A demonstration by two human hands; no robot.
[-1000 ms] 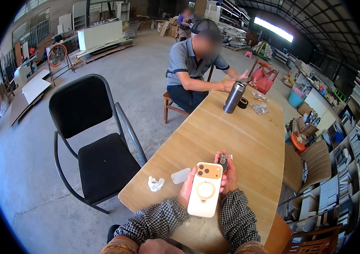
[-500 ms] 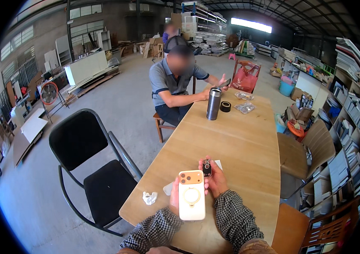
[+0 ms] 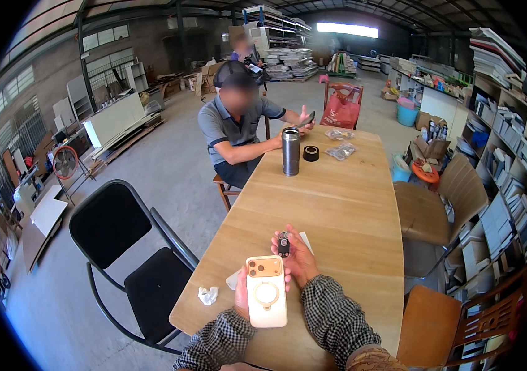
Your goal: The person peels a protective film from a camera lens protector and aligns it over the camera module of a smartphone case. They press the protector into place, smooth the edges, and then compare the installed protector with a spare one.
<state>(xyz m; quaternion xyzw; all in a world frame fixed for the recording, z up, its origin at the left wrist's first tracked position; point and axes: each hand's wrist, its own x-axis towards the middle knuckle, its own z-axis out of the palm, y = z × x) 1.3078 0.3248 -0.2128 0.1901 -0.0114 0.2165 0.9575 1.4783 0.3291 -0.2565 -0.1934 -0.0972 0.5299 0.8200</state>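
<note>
My left hand [image 3: 241,300] grips a smartphone [image 3: 267,314] in a pale case with an orange camera panel and a ring stand on its back. The phone is tilted up over the near end of the wooden table [image 3: 344,210], its back showing in this view and its screen hidden. Just right of the phone's top, my right hand [image 3: 302,260] holds a small black remote [image 3: 284,245] with round silvery buttons. A crumpled white tissue [image 3: 208,295] lies left of the phone. Behind my right hand a white flat piece [image 3: 306,243] shows partly.
Farther along the table stand a grey steel thermos [image 3: 290,152], its black lid [image 3: 311,153] and clear plastic packets [image 3: 341,151]. A co-worker [image 3: 232,130] sits at the left side holding a dark phone. A black chair [image 3: 112,216] stands left; brown chairs [image 3: 424,207] and shelves line the right.
The view has turned slightly right, so the scene sits farther left in the picture. Both hands keep their holds on the phone and the remote, near the same spot over the table.
</note>
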